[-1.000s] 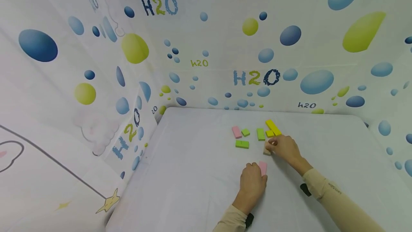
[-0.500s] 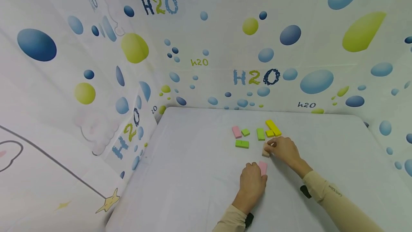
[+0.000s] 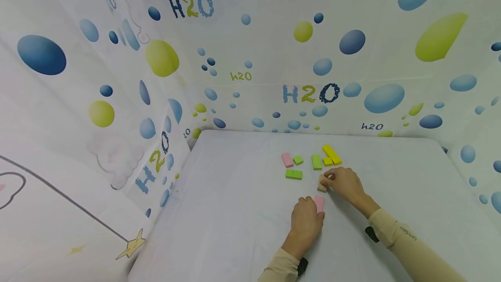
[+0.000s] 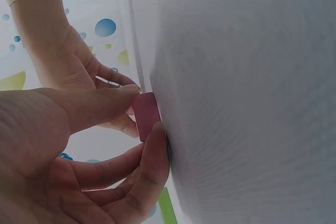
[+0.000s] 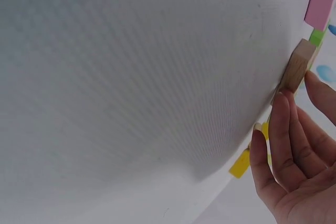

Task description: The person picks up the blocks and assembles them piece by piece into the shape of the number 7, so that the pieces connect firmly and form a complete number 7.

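Note:
In the head view my left hand point(image 3: 306, 223) rests low on the table, holding a pink block point(image 3: 319, 204). The left wrist view has this pink block point(image 4: 146, 116) between thumb and fingers, close to the white surface. Beyond it, my right hand point(image 3: 346, 185) pinches a plain wooden block point(image 3: 321, 186) with thumb and fingers. That wooden block point(image 5: 297, 66) sits on or just at the cloth in the right wrist view, its far end covered by fingertips. A short gap separates it from the pink block.
Behind the hands lie a yellow bar point(image 3: 331, 154), a small yellow block point(image 3: 327, 161), an upright-lying green block point(image 3: 316, 162), another green block point(image 3: 294, 174), a small green block point(image 3: 298, 160) and a second pink block point(image 3: 287, 159). White cloth covers the table point(image 3: 227, 212); patterned curtains enclose it.
My right hand has drawn the wooden block slightly nearer to me and left, toward the pink block. My left hand keeps its place on the pink block.

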Demonstrator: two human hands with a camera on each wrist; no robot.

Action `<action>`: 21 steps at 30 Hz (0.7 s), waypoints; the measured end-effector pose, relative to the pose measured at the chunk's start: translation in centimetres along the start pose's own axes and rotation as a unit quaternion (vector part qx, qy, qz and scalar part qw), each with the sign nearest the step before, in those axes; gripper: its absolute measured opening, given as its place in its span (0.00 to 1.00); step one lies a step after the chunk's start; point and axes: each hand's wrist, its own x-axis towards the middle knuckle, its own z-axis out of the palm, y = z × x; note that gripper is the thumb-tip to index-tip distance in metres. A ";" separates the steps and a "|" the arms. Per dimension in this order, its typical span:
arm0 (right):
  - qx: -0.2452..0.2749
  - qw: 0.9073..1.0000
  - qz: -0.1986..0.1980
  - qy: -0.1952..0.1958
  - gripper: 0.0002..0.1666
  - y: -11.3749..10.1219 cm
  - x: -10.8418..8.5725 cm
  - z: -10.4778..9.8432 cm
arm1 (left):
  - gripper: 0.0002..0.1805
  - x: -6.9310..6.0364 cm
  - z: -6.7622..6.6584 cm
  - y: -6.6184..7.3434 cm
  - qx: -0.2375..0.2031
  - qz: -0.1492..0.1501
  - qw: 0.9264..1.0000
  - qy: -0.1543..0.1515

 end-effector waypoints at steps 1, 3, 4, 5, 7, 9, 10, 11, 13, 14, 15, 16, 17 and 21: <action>0.001 1.000 0.000 0.000 0.20 0.0 0.0 0.0 | 0.21 0.0 0.0 0.0 -0.001 0.000 1.000 -0.002; 0.001 1.000 0.000 0.001 0.20 0.0 0.0 0.1 | 0.21 0.1 0.0 -0.1 -0.004 -0.001 1.000 -0.005; 0.001 1.000 0.001 0.001 0.20 0.0 -0.1 0.1 | 0.21 0.1 0.0 -0.1 -0.007 -0.002 1.000 -0.006; 0.002 1.000 0.002 0.000 0.20 0.0 -0.1 0.1 | 0.21 0.1 0.1 -0.1 -0.009 -0.002 1.000 -0.007; 0.002 1.000 0.006 -0.003 0.21 -0.1 -0.2 0.1 | 0.21 0.1 0.1 -0.1 -0.013 -0.002 1.000 -0.008; 0.001 1.000 0.007 -0.005 0.21 -0.2 -0.3 0.2 | 0.21 0.1 0.1 -0.1 -0.017 -0.003 1.000 -0.009; 0.001 1.000 0.007 -0.006 0.21 -0.2 -0.3 0.2 | 0.21 0.1 0.1 -0.1 -0.017 -0.004 1.000 -0.009; 0.002 1.000 0.007 -0.006 0.21 -0.3 -0.4 0.2 | 0.21 0.1 0.1 -0.1 -0.018 -0.004 1.000 -0.009; 0.002 1.000 0.004 -0.006 0.21 -0.3 -0.5 0.1 | 0.21 0.1 0.1 -0.1 -0.017 -0.004 1.000 -0.010; 0.002 1.000 0.002 -0.005 0.21 -0.4 -0.5 0.1 | 0.21 0.1 0.2 -0.1 -0.017 -0.003 1.000 -0.010; 0.002 1.000 0.001 -0.005 0.21 -0.4 -0.5 0.1 | 0.21 0.1 0.2 -0.2 -0.016 -0.003 1.000 -0.010; 0.002 1.000 -0.001 -0.004 0.21 -0.4 -0.6 0.2 | 0.21 0.1 0.2 -0.2 -0.016 -0.003 1.000 -0.010; 0.001 1.000 -0.002 -0.003 0.21 -0.5 -0.6 0.2 | 0.21 0.1 0.2 -0.2 -0.016 -0.003 1.000 -0.011; -0.001 1.000 0.001 -0.006 0.22 -0.5 -0.8 0.3 | 0.21 0.1 0.2 -0.3 -0.014 -0.004 1.000 -0.011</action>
